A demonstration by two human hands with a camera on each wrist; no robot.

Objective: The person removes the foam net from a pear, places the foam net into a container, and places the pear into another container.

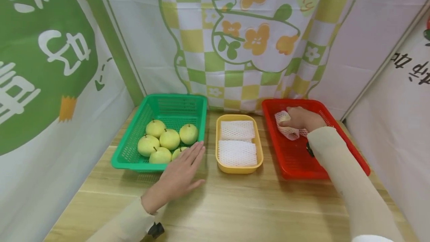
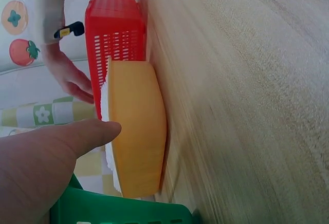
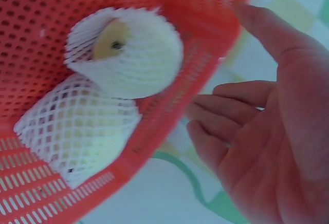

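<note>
My left hand (image 1: 183, 171) is held flat with straight fingers at the front right corner of the green basket (image 1: 117, 161). Several yellow-green pears (image 1: 169, 139) lie in that basket, one partly hidden by my fingers. In the head view my right hand (image 1: 304, 118) is over the back of the red basket (image 1: 295, 165). The right wrist view shows its fingers loosely spread, apart from two pears in white foam nets: an upper netted pear (image 3: 149, 54) and a lower netted pear (image 3: 82, 126). Nothing shows in its palm.
Between the baskets stands a yellow tub (image 1: 239, 170) holding two piles of white foam nets (image 1: 237, 153). A patterned curtain (image 1: 235, 85) hangs behind, and printed cloth walls close both sides. Wooden tabletop (image 1: 248, 204) extends in front of the containers.
</note>
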